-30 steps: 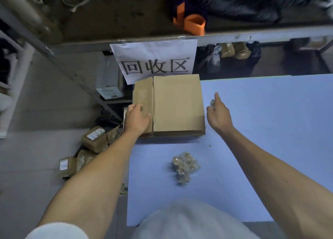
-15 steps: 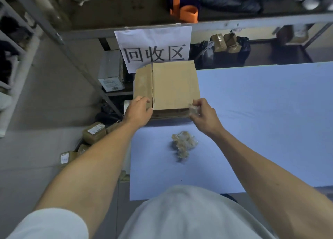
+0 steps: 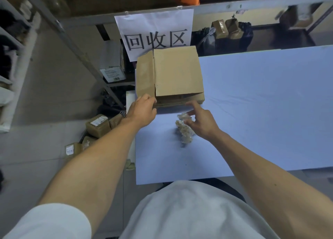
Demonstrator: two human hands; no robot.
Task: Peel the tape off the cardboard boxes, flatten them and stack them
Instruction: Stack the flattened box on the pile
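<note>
A stack of flattened cardboard boxes lies at the far left corner of the pale blue surface, below a paper sign. The left hand grips the stack's near left corner. The right hand pinches a crumpled strip of clear tape above a wad of peeled tape.

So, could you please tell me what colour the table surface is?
Pale blue; the table surface shows best in the head view.

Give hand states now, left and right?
Left hand: grips near edge of the flattened cardboard stack.
Right hand: pinches a tape scrap over the tape wad.
</note>
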